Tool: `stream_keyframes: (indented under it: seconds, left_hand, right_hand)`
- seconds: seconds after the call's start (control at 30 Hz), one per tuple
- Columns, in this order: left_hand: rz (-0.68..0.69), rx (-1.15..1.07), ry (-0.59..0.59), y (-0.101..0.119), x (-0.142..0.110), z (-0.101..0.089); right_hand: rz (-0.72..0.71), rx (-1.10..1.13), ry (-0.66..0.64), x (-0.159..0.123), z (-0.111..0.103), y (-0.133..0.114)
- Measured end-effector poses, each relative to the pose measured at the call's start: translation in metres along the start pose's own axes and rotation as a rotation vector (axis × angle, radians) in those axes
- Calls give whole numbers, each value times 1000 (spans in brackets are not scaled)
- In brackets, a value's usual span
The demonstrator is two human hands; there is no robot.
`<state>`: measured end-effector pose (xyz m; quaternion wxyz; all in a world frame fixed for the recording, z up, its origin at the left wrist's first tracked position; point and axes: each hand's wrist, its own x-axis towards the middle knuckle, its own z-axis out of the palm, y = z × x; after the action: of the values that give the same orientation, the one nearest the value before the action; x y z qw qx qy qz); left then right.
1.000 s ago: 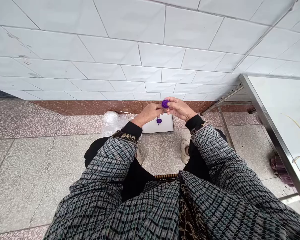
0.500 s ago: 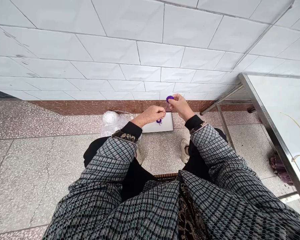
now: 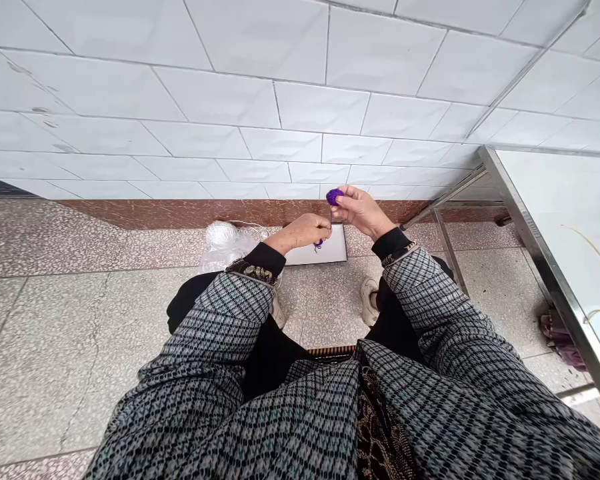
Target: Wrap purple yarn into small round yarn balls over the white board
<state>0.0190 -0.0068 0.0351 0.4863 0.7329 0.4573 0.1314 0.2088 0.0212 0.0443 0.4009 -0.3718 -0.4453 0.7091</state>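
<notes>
A small ball of purple yarn (image 3: 335, 197) is pinched in the fingers of my right hand (image 3: 359, 211), held up in front of the wall base. From it a strand runs down to my left hand (image 3: 304, 231), whose fingers are closed around a piece of purple yarn (image 3: 319, 245) with a loose curled end hanging below. Most of what lies inside my left hand is hidden by its back. Beneath both hands a shallow white tray (image 3: 325, 252) with a dark edge rests on the floor.
White string balls in clear plastic (image 3: 222, 239) lie on the floor left of the tray. A tiled wall (image 3: 305, 143) rises just ahead. At the right stands a metal-edged table (image 3: 545, 243) with a yellow cord on top. My shoes (image 3: 369, 301) flank the floor below the tray.
My right hand has turned, and the purple ball has shifted slightly left, nearly above my left fingers. My left hand stays almost in place, still gripping its yarn.
</notes>
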Motion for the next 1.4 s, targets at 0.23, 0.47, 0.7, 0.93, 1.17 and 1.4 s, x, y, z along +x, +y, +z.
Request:
stream_keyframes:
  seconds: [0.23, 0.47, 0.7, 0.93, 1.17, 1.4]
  left_hand:
    - [26, -6, -33, -5, 3, 3]
    - [25, 12, -33, -3, 3, 2]
    - [12, 36, 10, -5, 2, 0]
    - [-17, 10, 31, -6, 2, 0]
    - [-26, -159, 22, -5, 4, 3]
    - [-50, -314, 139, -11, 3, -3]
  right_hand:
    - [-73, -231, 190, 9, -1, 11]
    - [89, 79, 184, 2, 0, 0]
    - [163, 190, 121, -2, -6, -9]
    - [90, 191, 86, -4, -7, -12]
    - [-24, 85, 107, -5, -7, -18]
    - [-274, 55, 220, -12, -34, -48]
